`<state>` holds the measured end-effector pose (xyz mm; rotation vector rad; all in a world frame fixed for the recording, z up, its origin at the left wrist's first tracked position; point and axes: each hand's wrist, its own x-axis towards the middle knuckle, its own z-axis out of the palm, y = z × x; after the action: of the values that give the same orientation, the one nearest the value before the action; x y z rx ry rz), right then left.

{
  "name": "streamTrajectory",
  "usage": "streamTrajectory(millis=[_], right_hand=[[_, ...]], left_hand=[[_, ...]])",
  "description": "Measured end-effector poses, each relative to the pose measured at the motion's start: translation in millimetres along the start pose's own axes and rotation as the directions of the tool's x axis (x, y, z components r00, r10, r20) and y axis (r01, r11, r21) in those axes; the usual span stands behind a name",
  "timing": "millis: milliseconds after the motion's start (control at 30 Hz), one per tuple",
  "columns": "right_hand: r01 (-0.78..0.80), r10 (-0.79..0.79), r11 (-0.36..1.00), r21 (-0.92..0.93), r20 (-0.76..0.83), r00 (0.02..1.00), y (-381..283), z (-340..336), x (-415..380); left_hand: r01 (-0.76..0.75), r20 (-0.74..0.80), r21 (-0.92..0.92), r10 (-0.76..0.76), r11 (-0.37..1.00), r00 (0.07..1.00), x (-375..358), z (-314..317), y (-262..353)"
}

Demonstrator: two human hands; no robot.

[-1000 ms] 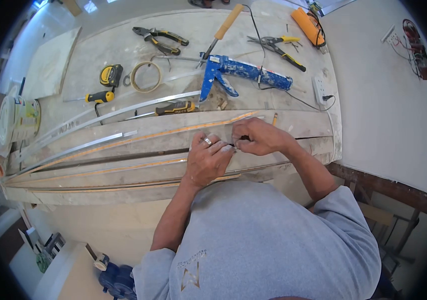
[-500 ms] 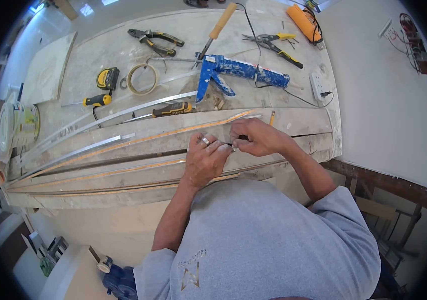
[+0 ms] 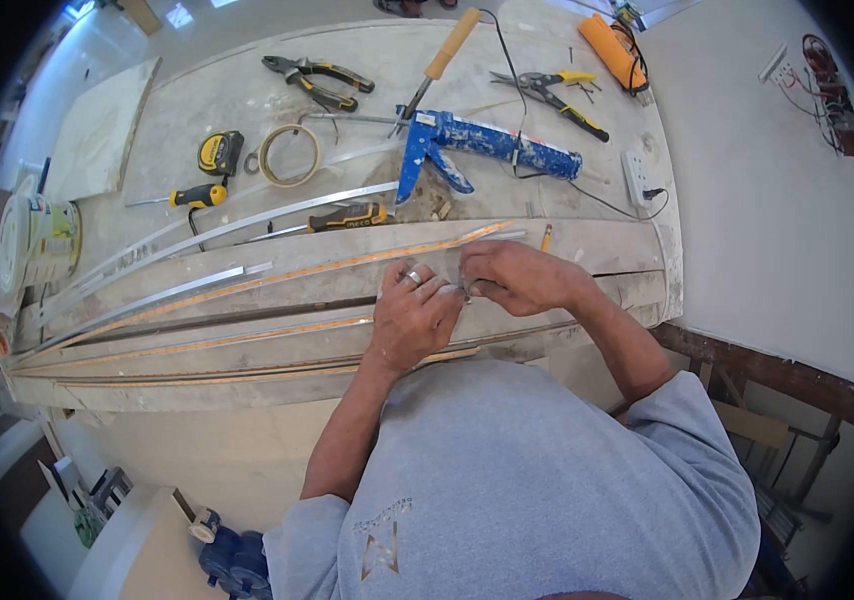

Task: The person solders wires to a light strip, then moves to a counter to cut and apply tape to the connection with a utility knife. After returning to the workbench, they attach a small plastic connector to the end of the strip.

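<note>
My left hand [image 3: 413, 318], with a ring on one finger, is closed around the end of an LED strip [image 3: 287, 335] with an orange-yellow line in a metal channel. Fingertips of my right hand [image 3: 519, 278] are pinched together just beside the left fingertips. Something small and dark shows between the two hands, but it is too hidden to name. Behind the hands runs another LED strip [image 3: 347, 259] in its channel, and a third LED strip [image 3: 247, 379] lies nearer my body. A short pencil [image 3: 546, 237] is just past my right hand.
On the worktable [image 3: 587, 240] lie a blue caulking gun [image 3: 507, 147], a wooden-handled soldering iron [image 3: 450, 48], pliers [image 3: 322, 80], snips [image 3: 557, 98], a tape roll [image 3: 289, 156], a tape measure [image 3: 219, 153], screwdrivers [image 3: 199, 195] and a power strip [image 3: 637, 178]. A bucket [image 3: 42, 240] stands left.
My right fingers have shifted slightly and curl a little more downward at the pinch. The left hand stays almost in place; the whole view has moved a touch.
</note>
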<state>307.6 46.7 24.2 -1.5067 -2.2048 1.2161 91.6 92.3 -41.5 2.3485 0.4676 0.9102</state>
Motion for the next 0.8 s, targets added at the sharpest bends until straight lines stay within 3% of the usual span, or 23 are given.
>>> streamTrajectory(millis=[300, 400, 467, 667, 800], right_hand=[[-0.042, 0.043, 0.999, -0.021, 0.022, 0.999, -12.4, -4.1, -6.5], [-0.057, 0.051, 0.993, -0.103, -0.065, 0.997, -23.1, -0.1, -7.6], [0.004, -0.052, 0.952, -0.305, -0.149, 0.987, -19.8, 8.2, -7.6], [0.07, -0.167, 0.915, -0.396, -0.215, 0.962, -10.4, 18.4, -6.4], [0.058, -0.162, 0.93, -0.363, -0.265, 0.95, -8.8, 24.6, -5.9]], left_hand=[[0.046, 0.007, -0.043, -0.046, 0.998, 0.999, 2.4, 0.3, 0.0], [0.08, 0.029, -0.069, -0.079, 0.994, 0.996, 3.4, 0.4, -1.4], [0.093, 0.049, -0.079, -0.089, 0.992, 0.995, 3.2, 1.2, -2.3], [0.194, 0.159, -0.127, -0.173, 0.973, 0.972, 11.1, -8.0, 0.6], [0.261, 0.219, -0.159, -0.223, 0.952, 0.95, 13.8, -8.6, -0.6]])
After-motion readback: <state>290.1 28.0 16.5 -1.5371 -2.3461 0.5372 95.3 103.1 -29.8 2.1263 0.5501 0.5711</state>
